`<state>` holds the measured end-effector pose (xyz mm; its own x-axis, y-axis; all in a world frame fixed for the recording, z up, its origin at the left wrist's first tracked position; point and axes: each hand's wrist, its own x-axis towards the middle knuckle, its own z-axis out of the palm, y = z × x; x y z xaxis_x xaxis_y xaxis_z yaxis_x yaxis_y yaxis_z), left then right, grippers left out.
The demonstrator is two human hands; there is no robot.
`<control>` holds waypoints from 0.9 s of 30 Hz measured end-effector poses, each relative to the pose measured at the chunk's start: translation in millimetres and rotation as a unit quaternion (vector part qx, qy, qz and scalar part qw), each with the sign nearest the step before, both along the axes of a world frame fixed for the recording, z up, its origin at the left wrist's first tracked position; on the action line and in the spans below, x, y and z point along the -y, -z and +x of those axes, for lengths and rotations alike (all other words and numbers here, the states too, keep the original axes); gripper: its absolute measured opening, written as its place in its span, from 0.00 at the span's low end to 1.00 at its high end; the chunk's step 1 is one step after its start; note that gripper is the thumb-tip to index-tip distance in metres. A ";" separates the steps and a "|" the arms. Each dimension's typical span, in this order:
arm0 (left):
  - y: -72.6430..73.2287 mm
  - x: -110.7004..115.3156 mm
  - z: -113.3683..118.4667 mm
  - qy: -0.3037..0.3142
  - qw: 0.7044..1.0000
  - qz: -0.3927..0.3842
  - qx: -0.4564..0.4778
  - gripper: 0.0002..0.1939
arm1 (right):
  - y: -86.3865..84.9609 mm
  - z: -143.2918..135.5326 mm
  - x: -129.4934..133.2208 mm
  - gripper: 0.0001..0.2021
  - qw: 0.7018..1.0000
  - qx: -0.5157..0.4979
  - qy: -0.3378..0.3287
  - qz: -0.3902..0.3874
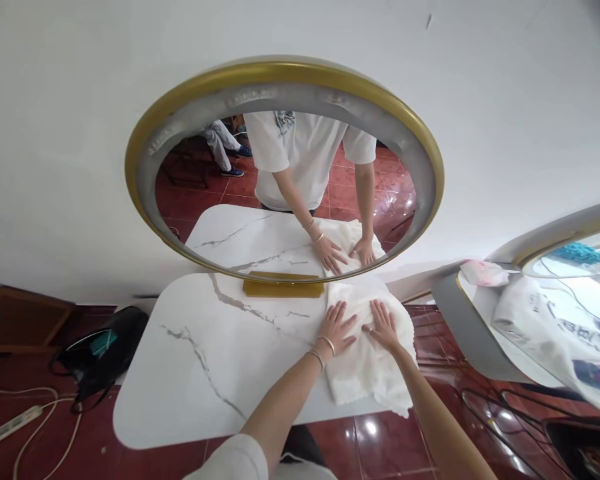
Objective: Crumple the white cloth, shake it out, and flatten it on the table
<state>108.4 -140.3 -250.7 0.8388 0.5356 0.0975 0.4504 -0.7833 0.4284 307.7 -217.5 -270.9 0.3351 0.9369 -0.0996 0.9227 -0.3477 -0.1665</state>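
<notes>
A white cloth [353,380] lies spread over the right end of a white marbled table [180,387], its ruffled edge hanging past the table's right side. My left hand [337,329], with bracelets at the wrist, rests flat on the cloth's left part, fingers spread. Just to its right, my right hand [383,325] lies on the cloth with its fingers apart and a ring showing. Both palms face down, and neither hand grips the fabric.
An oval gold-framed mirror [285,70] stands at the table's back on a gold base [283,287]. Left on the floor are a black bag [105,350] and a power strip [11,427]. At right, another table [475,333] holds a white bag [545,320].
</notes>
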 end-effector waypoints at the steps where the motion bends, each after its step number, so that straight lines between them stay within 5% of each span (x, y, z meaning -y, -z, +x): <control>1: 1.8 0.7 -3.0 -0.002 1.000 0.001 -0.003 0.31 | 0.4 -3.0 -3.3 0.38 1.000 0.000 0.007 0.002; 5: 9.2 16.5 -30.2 -0.013 1.000 0.008 0.001 0.32 | 1.6 -37.8 13.5 0.35 0.998 0.025 0.005 0.055; 11: 6.5 53.1 -107.4 -0.022 0.999 0.036 0.009 0.35 | 0.5 -124.0 61.7 0.32 0.983 0.056 -0.049 0.169; 16: 6.2 64.7 -166.7 -0.064 0.997 0.040 0.004 0.36 | -6.0 -173.8 57.5 0.34 0.975 0.038 -0.115 0.185; 19: -2.3 47.5 -177.9 -0.188 0.982 0.006 0.000 0.31 | -8.9 -186.7 50.3 0.35 0.967 0.027 -0.170 0.188; 23: -34.3 2.8 -172.6 -0.386 0.918 -0.068 -0.057 0.29 | -5.4 -192.1 47.5 0.35 0.958 0.015 -0.214 0.193; 27: -63.8 -32.9 -173.2 -0.351 0.916 -0.157 -0.116 0.22 | 3.0 -190.2 47.9 0.32 0.958 -0.009 -0.210 0.196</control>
<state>-64.8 -107.4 -186.9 0.2548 0.9220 -0.2915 0.9033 -0.1194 0.4120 117.5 -265.4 -274.0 -0.0776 0.9551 0.2861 0.9631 0.1460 -0.2262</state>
